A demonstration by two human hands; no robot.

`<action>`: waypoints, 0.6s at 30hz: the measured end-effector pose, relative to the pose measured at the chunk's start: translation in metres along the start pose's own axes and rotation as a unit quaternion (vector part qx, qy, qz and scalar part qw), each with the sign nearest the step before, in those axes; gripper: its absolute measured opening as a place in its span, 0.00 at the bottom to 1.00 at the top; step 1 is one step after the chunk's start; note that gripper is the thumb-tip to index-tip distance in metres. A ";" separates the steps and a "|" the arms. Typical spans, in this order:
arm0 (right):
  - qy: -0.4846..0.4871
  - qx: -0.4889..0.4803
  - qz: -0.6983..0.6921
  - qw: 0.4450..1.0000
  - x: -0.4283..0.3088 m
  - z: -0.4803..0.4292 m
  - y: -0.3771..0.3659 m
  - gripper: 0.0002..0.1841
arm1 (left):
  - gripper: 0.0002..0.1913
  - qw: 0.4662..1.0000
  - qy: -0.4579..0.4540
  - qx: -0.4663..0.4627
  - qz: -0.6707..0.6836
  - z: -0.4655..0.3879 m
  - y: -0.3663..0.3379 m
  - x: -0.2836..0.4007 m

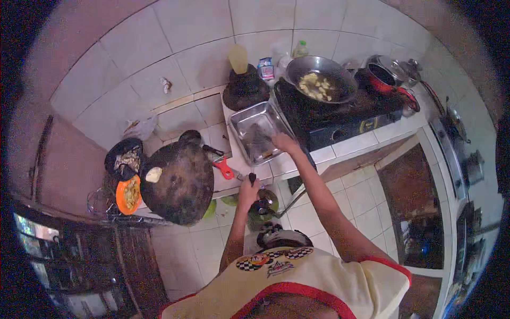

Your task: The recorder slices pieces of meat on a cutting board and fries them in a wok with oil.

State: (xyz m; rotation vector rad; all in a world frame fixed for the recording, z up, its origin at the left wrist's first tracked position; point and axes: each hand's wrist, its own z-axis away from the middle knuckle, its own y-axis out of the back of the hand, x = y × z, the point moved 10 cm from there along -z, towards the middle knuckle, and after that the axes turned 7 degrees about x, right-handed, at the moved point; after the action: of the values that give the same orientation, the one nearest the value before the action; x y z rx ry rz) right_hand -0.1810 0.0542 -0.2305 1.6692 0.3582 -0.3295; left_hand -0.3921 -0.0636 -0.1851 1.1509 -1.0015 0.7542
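Observation:
My left hand is closed around a black handle at the counter's front edge; the tool's other end is unclear. My right hand reaches over the right side of a rectangular metal tray. A blurred grey shape lies in the tray beside my right fingers, and I cannot tell whether they grip it. Left of the tray, a red-handled kitchen tool lies near my left hand. Further left, a round, dark-stained chopping board carries a pale piece of food.
On the gas stove, a wok holds pale food pieces; a red pot stands to its right. An orange plate of chopped food and a black bowl flank the board. A green-capped bottle stands behind.

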 end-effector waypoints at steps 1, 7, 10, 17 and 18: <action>0.018 -0.009 -0.004 1.000 -0.053 0.007 0.017 0.26 | 0.14 1.000 0.008 0.018 0.001 0.012 0.022 -0.003; -0.139 0.024 -0.189 0.972 -0.062 0.072 0.127 0.34 | 0.09 0.991 0.059 0.006 0.120 0.028 0.051 0.024; -0.114 0.048 -0.228 0.966 -0.066 0.089 0.198 0.29 | 0.09 0.996 0.058 0.018 0.067 0.039 0.072 0.080; -0.132 0.226 -0.089 0.961 0.011 0.105 0.365 0.30 | 0.12 0.945 -0.253 0.144 -0.152 0.031 0.115 0.218; -0.150 0.236 0.000 0.960 0.034 0.099 0.378 0.30 | 0.13 0.824 -0.459 0.218 -0.250 0.053 0.106 0.259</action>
State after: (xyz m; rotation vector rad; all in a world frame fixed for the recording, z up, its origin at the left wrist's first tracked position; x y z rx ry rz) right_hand 0.0068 -0.0869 0.0838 2.0460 0.0503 -0.7009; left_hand -0.3996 -0.0894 0.0983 2.1793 -1.2346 -0.0713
